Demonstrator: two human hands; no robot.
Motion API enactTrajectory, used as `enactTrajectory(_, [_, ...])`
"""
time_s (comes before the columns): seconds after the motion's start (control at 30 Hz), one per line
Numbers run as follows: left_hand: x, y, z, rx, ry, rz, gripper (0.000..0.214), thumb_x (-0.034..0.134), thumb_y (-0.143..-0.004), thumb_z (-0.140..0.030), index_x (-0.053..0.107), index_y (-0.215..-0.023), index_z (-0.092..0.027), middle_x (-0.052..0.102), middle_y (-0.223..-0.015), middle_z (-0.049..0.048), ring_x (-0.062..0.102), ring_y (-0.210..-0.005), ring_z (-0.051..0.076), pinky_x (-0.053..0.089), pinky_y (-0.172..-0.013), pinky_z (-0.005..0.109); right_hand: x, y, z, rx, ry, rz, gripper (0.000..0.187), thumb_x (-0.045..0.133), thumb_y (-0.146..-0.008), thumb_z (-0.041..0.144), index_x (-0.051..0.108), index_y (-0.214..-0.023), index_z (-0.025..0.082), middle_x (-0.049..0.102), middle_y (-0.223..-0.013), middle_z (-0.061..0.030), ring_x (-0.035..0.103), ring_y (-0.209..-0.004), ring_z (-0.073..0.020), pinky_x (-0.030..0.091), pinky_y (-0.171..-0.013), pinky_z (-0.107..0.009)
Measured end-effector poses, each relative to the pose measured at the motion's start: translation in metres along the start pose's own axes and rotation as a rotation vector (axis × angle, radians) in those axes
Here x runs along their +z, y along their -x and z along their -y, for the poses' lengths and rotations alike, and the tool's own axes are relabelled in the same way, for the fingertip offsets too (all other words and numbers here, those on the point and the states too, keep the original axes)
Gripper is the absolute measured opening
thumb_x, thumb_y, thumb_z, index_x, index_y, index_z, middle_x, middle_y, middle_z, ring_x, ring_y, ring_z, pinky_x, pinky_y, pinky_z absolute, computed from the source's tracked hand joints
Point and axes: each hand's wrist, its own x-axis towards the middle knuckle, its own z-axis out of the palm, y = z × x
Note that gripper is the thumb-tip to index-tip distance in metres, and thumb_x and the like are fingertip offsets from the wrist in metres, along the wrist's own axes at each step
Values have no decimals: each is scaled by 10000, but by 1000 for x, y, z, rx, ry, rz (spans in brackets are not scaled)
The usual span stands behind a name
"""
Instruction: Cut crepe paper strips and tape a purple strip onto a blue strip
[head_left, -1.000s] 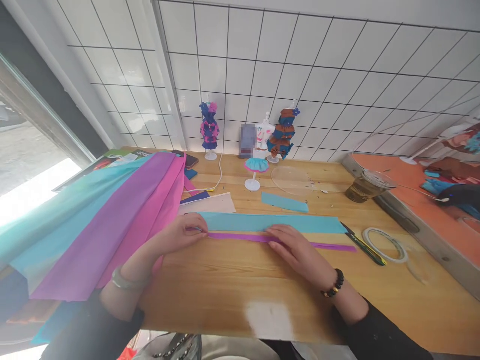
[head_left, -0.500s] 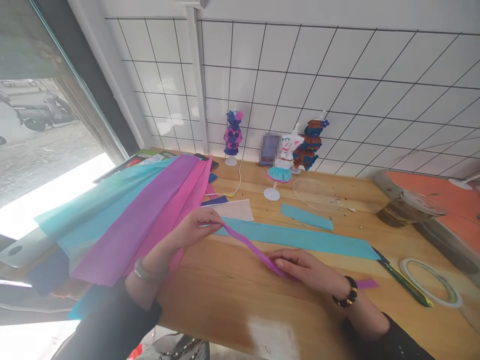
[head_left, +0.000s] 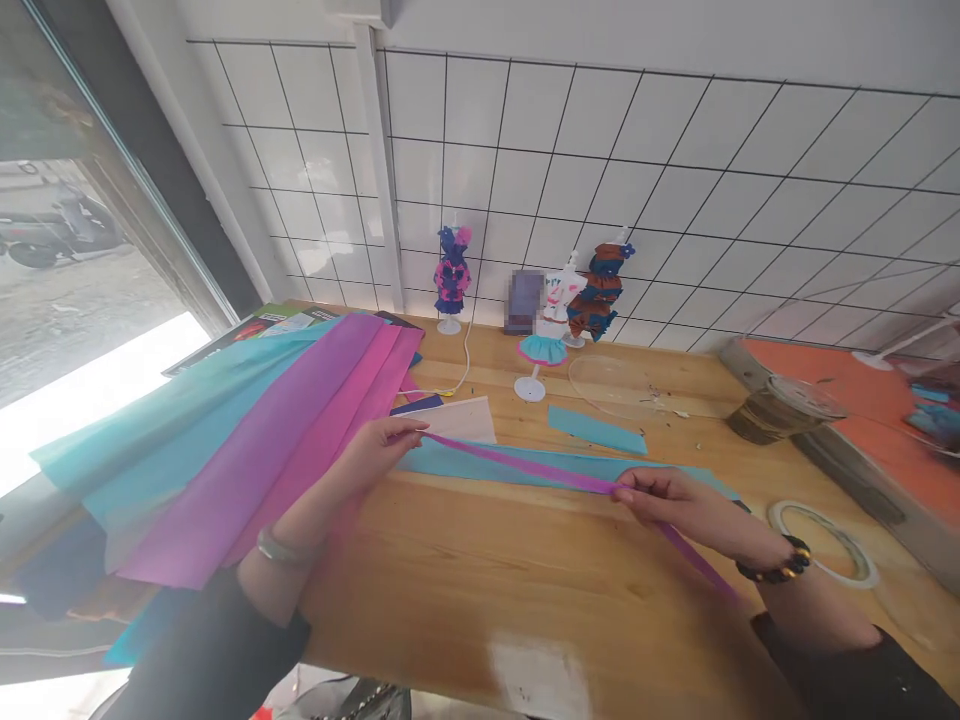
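Observation:
A narrow purple paper strip (head_left: 525, 466) is stretched between my two hands, above the wooden table. My left hand (head_left: 382, 445) pinches its left end. Further along, my right hand (head_left: 667, 500) pinches the strip between thumb and fingers, and a tail of it hangs down to the lower right. Behind the strip lies a long turquoise strip (head_left: 480, 466), flat on the table and partly covered by the hands. A shorter turquoise piece (head_left: 596, 430) is just beyond it.
Purple, pink and turquoise sheets (head_left: 262, 440) drape over the left side. Small dressed dress forms (head_left: 452, 275) stand along the tiled wall. At the right are a roll of tape (head_left: 780, 510) and a plastic cup with dark liquid (head_left: 757, 415). A pale sheet (head_left: 469, 415) lies mid-table.
My right hand has moved right and slightly up, sliding along the purple strip. More of it is now drawn straight between my hands. The view has shifted a little.

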Motion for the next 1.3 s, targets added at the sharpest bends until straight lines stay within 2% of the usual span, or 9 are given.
enactTrajectory(0.17, [1, -2, 5, -25, -59, 1, 422, 500, -775, -416, 566, -1115, -176, 686, -846, 45, 617, -867, 206, 454, -809, 330, -48, 4, -11, 95, 56, -254, 413, 490, -732, 598, 535, -698, 190, 400, -516, 62, 341, -391, -56, 267, -364, -198])
enactTrajectory(0.33, [4, -8, 15, -70, -126, -77, 378, 505, -749, -416, 597, -1032, -182, 690, -852, 45, 622, -850, 218, 465, -784, 327, -70, -25, -34, 44, 198, -426, 413, 487, -728, 596, 558, -690, 191, 439, -491, 52, 383, -449, -73, 322, -433, -205])
enactTrajectory(0.53, [8, -16, 27, -65, -289, -149, 372, 499, -731, -413, 621, -1022, -215, 662, -999, 33, 601, -927, 230, 471, -791, 319, -71, -57, -75, -2, 423, -629, 311, 449, -783, 465, 596, -790, 191, 581, -569, -11, 529, -509, -143, 442, -486, -276])
enactTrajectory(0.63, [10, -18, 28, -34, -349, -136, 358, 470, -751, -404, 626, -1016, -221, 661, -1009, 24, 599, -929, 228, 464, -814, 324, -62, -58, -80, -33, 493, -768, 272, 477, -773, 376, 598, -888, 162, 634, -844, -111, 585, -798, -236, 474, -715, -409])
enactTrajectory(0.73, [11, -19, 29, -2, -404, -120, 340, 460, -762, -383, 626, -1009, -219, 638, -1069, 21, 575, -982, 226, 444, -856, 326, -35, -52, -66, -152, 565, -854, 272, 469, -793, 331, 586, -973, 163, 582, -1045, -136, 498, -1041, -265, 381, -909, -469])
enactTrajectory(0.87, [10, -18, 30, 38, -470, -120, 336, 448, -772, -352, 613, -1033, -219, 632, -1071, 35, 574, -966, 226, 445, -848, 335, 23, -41, -38, -525, 745, -647, 288, 420, -856, 276, 535, -1112, 211, 552, -1147, -105, 487, -1088, -218, 410, -921, -432])
enactTrajectory(0.97, [8, -17, 31, 92, -569, -156, 344, 445, -776, -343, 603, -1054, -216, 622, -1053, 64, 563, -955, 246, 445, -825, 361, 52, -37, -30, -551, 820, -499, 293, 421, -861, 277, 537, -1120, 203, 553, -1164, -111, 485, -1103, -225, 425, -916, -433])
enactTrajectory(1.1, [9, -14, 30, 235, -689, -183, 335, 449, -784, -324, 592, -1074, -236, 590, -1058, 69, 520, -995, 261, 417, -842, 385, 60, -37, -35, -526, 815, -453, 280, 416, -867, 286, 562, -1089, 198, 566, -1145, -113, 494, -1093, -226, 430, -918, -434])
enactTrajectory(1.3, [17, -13, 28, 412, -692, 3, 291, 396, -835, -325, 645, -970, -258, 592, -1039, 53, 498, -994, 235, 400, -857, 365, 56, -26, -34, -519, 756, -486, 283, 414, -869, 287, 555, -1104, 217, 535, -1198, -100, 470, -1125, -210, 417, -936, -411])
